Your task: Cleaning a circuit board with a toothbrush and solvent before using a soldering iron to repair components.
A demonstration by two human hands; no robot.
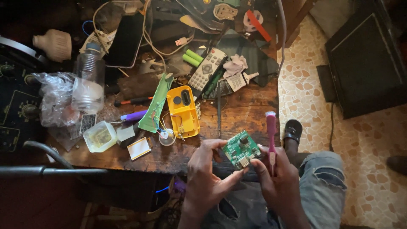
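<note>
My left hand point(206, 171) holds a small green circuit board point(241, 149) by its edges, just in front of the wooden workbench point(237, 113). My right hand point(277, 178) grips a pink toothbrush point(271, 140) that stands upright, bristles at the top, right beside the board's right edge. Its thumb touches the board too. An opened yellow plastic casing point(183, 111) with loose wires and a small round bulb part point(167, 136) lies on the bench just behind my left hand.
The bench is cluttered: a grey remote point(207, 68), two green cylindrical cells point(193, 57), a clear bottle point(88, 80), crumpled plastic point(53, 99), a small plastic tub point(100, 136), a screwdriver point(132, 101), a purple lighter point(134, 115), cables. A dark box point(366, 59) stands on the tiled floor at right.
</note>
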